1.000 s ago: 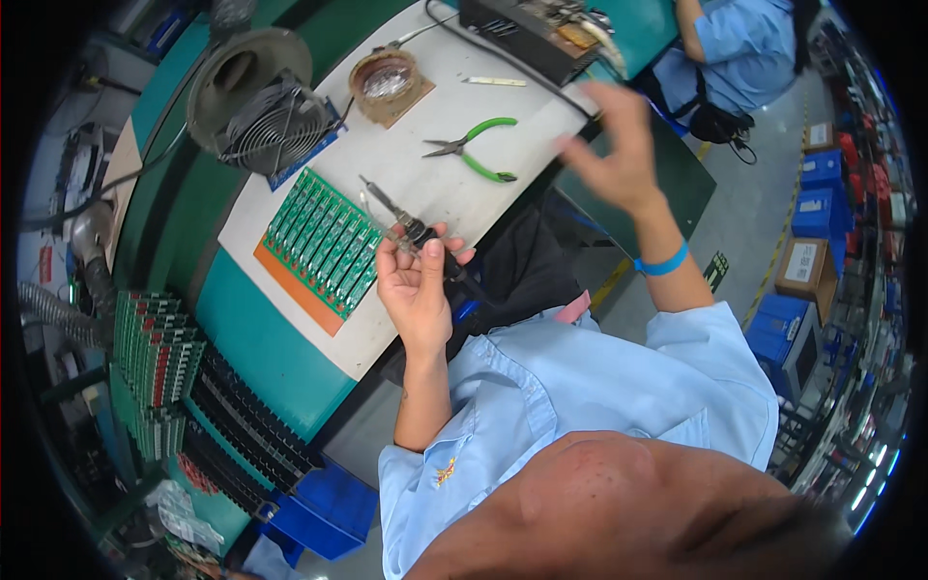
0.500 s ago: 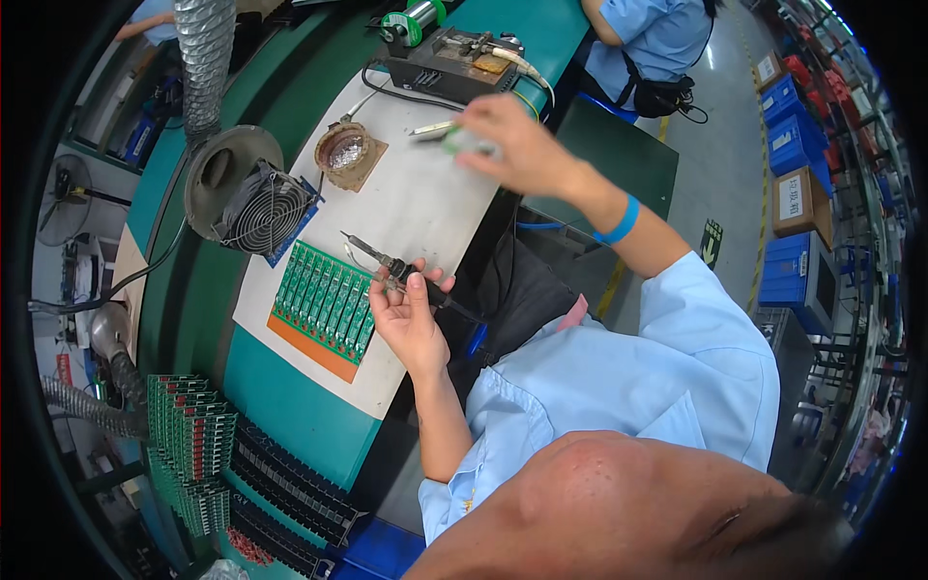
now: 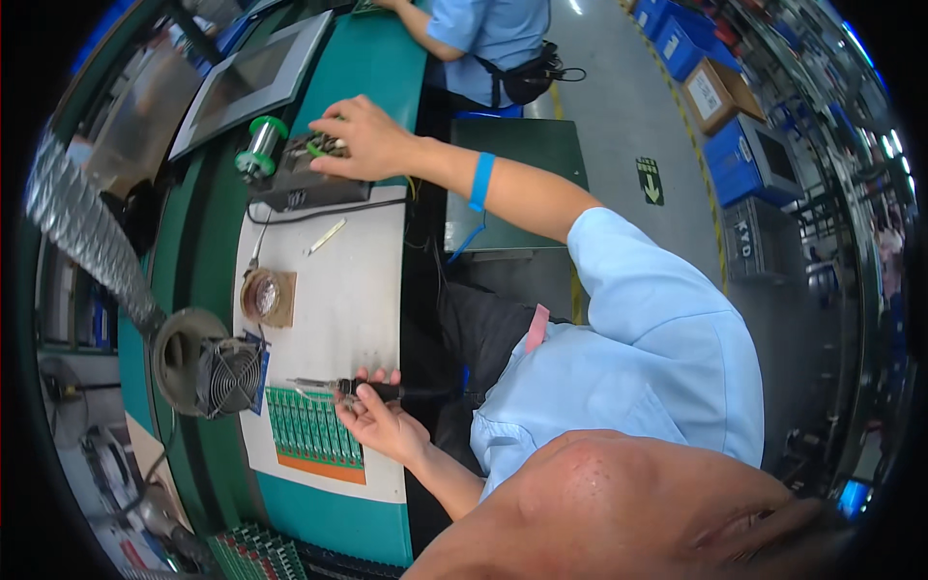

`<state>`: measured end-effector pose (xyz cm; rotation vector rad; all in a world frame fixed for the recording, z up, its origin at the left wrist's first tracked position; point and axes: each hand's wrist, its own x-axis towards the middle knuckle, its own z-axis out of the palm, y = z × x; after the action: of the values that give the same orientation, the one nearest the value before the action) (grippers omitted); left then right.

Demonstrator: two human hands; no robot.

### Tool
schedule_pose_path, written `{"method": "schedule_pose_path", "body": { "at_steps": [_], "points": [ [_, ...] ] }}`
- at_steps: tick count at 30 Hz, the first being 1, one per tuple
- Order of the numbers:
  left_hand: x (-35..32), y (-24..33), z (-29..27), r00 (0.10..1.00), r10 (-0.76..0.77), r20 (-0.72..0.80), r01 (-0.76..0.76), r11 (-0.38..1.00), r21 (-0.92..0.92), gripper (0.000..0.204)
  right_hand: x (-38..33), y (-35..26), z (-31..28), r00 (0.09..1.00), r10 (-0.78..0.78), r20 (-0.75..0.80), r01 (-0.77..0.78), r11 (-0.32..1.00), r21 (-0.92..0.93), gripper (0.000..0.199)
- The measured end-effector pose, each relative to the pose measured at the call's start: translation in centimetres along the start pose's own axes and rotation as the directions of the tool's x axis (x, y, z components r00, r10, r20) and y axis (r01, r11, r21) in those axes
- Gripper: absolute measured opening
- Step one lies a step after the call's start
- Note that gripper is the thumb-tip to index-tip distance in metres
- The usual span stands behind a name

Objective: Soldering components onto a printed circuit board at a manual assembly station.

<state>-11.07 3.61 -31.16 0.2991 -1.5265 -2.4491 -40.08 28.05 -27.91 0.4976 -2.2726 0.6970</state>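
My left hand (image 3: 389, 431) is closed on the black handle of a soldering iron (image 3: 360, 389), its slim metal tip pointing left, with a thin tube alongside. Below the tip lies a panel of narrow green circuit boards (image 3: 311, 426) on an orange-brown sheet (image 3: 324, 469). My right hand (image 3: 367, 140) reaches to the far end of the bench, over a black box-shaped station (image 3: 304, 188). Its fingers curl round something partly green, mostly hidden. A slim white pen-like tool (image 3: 327, 237) lies on the white mat (image 3: 353, 300).
A round, foil-lined cup (image 3: 263, 296) stands on a brown base. Left of it are a fan (image 3: 232, 375) and a flexible silver duct (image 3: 87, 227). A solder reel (image 3: 262, 147) sits by the station. Another person (image 3: 493, 48) works farther along. Stacked boards (image 3: 256, 556) stand at lower left.
My right hand has moved from above the mat to the black station. My left hand still holds the soldering iron, its tip now more level. The whole view has turned and shifted.
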Motion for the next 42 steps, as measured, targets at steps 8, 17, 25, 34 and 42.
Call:
{"method": "schedule_pose_path", "body": {
  "at_steps": [8,17,25,34,42],
  "points": [
    [-0.3,0.1,0.5,0.998,0.049,-0.048,-0.05,0.998,-0.023,0.033,-2.3,-2.3,-5.4,1.0,-0.021,-0.015,0.023,0.993,0.113,0.061],
    [0.5,1.9,1.4,0.996,0.026,-0.085,-0.033,0.996,-0.08,0.032,-15.0,-11.2,-13.1,0.654,-0.401,0.641,-0.521,0.375,0.767,0.032],
    [2.1,2.7,3.8,0.998,-0.007,-0.064,-0.014,0.947,-0.32,0.032,-20.3,-16.0,-10.0,0.511,-0.384,0.769,-0.625,0.449,0.639,0.034],
    [2.4,1.4,5.0,0.99,-0.102,0.102,0.137,0.889,-0.438,0.034,-18.2,-18.8,-4.8,0.913,0.18,0.365,-0.392,0.148,0.908,0.046],
    [1.9,1.1,4.3,0.978,-0.133,0.16,0.196,0.847,-0.494,0.036,-15.7,-18.7,-3.0,0.946,0.123,0.301,-0.322,0.229,0.918,0.045]
  ]
}}
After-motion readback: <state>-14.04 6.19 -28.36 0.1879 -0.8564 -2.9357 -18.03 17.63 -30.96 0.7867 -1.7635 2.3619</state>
